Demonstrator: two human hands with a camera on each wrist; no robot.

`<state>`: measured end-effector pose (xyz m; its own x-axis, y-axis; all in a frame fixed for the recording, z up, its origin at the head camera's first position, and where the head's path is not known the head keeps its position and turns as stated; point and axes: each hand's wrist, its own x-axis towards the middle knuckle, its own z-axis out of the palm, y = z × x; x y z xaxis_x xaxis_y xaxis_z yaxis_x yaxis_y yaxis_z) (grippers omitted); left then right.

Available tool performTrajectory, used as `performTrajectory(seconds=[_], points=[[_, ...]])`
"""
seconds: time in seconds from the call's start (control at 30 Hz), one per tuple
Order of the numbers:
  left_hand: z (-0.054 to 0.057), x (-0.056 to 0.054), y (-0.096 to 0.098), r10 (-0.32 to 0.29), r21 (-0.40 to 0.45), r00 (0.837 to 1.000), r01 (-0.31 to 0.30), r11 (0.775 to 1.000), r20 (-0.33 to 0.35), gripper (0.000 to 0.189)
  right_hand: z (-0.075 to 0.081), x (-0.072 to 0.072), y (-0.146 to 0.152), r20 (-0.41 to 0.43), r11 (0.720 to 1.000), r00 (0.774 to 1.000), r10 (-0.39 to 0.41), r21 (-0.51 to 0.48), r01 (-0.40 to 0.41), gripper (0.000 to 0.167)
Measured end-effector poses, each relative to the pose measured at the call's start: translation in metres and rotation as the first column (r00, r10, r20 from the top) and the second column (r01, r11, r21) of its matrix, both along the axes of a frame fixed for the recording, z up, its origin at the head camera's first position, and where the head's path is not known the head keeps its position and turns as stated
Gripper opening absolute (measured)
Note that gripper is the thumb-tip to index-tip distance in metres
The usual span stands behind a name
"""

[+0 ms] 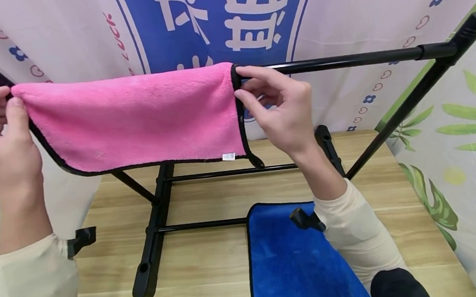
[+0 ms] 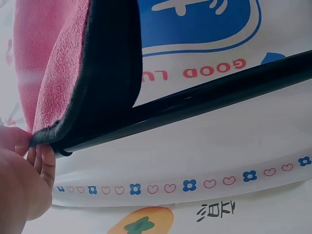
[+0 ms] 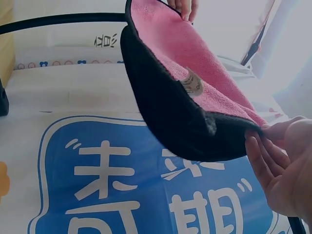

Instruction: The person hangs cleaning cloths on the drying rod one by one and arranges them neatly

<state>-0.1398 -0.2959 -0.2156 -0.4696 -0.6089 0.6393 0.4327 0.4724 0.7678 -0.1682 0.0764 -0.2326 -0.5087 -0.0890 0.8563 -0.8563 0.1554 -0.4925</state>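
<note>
A pink plush towel (image 1: 136, 121) with black edging hangs folded over the top bar (image 1: 352, 61) of a black metal rack. My left hand (image 1: 6, 132) pinches its upper left corner between thumb and fingers, near the bar's left end. At the upper right edge, my right hand (image 1: 282, 104) pinches the black border with thumb and forefinger. A small white label (image 1: 228, 157) shows near the towel's lower right. The right wrist view shows the towel's dark underside (image 3: 161, 107) and the right fingers (image 3: 265, 158) gripping its edge.
A blue towel (image 1: 291, 260) with black edging lies on the wood-patterned surface (image 1: 201, 270), below my right forearm. The rack's left foot (image 1: 150, 256) and lower crossbars stand on that surface. Behind the rack hangs a printed cloth (image 1: 348, 12); a leaf-patterned cloth (image 1: 460, 128) hangs at the right.
</note>
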Motion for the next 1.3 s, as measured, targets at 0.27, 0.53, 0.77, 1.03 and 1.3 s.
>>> performTrajectory(seconds=[0.27, 0.53, 0.77, 1.03, 1.3], points=[[0.008, 0.002, 0.002, -0.011, 0.071, 0.999, 0.009, 0.997, 0.038, 0.015, 0.005, 0.003, -0.006, 0.062, 1.000, 0.998, 0.028, -0.012, -0.028, 0.027], [0.002, 0.005, 0.002, 0.005, -0.004, 0.996, -0.005, 1.000, 0.084, 0.018, 0.003, 0.004, -0.009, 0.064, 1.000, 0.998, -0.006, 0.020, 0.004, 0.028], [-0.004, 0.002, -0.007, 0.077, -0.165, 0.992, -0.060, 0.984, 0.100, 0.020, 0.003, 0.003, -0.011, 0.032, 0.998, 0.999, -0.025, 0.061, 0.023, 0.030], [-0.002, 0.003, -0.002, 0.097, -0.163, 0.988, -0.077, 0.984, 0.117, 0.021, 0.002, 0.002, -0.008, 0.005, 0.995, 0.999, -0.035, 0.092, 0.034, 0.031], [-0.003, 0.005, -0.004, 0.110, -0.197, 0.987, -0.085, 0.977, 0.118, 0.023, -0.001, 0.000, -0.004, -0.031, 0.994, 0.998, -0.053, 0.099, 0.056, 0.030]])
